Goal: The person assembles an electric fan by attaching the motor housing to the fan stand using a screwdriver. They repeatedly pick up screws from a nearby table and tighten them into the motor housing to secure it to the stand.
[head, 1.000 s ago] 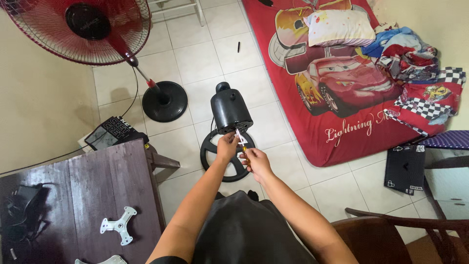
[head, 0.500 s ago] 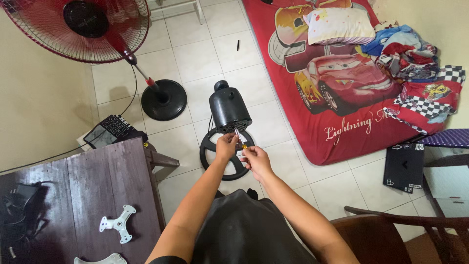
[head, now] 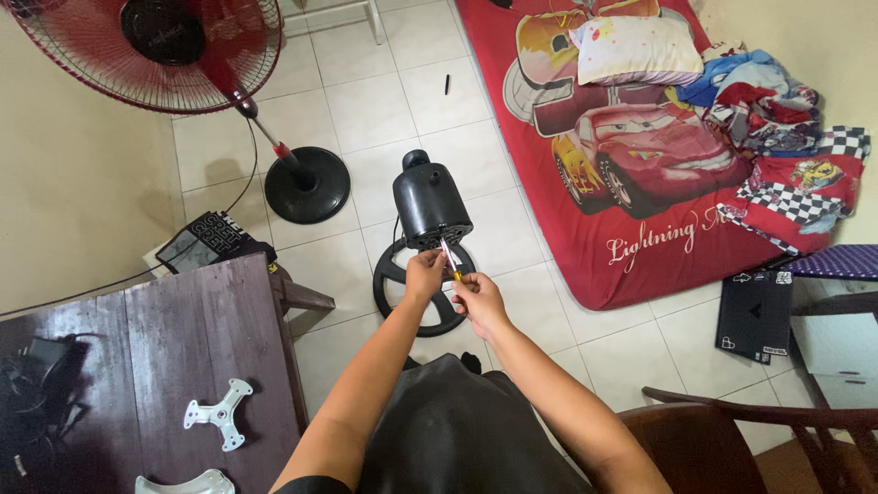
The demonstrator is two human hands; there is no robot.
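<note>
A black fan motor housing (head: 430, 203) stands on its round spoked base (head: 395, 282) on the tiled floor in front of me. My left hand (head: 424, 273) pinches a thin white part at the housing's open lower face. My right hand (head: 477, 302) grips a small screwdriver with a yellow-orange handle (head: 454, 268), its tip angled up toward the same opening. Both hands are close together, just below the housing.
A red standing fan (head: 183, 46) with black base (head: 306, 185) is at upper left. A dark wooden table (head: 165, 338) at left carries a white metal bracket (head: 218, 414). A red mattress (head: 631, 183) with bedding lies right; a wooden chair (head: 732, 430) is at lower right.
Both hands shifted slightly while staying at the housing's lower face. The screwdriver stayed in my right hand. The view drifted a little.
</note>
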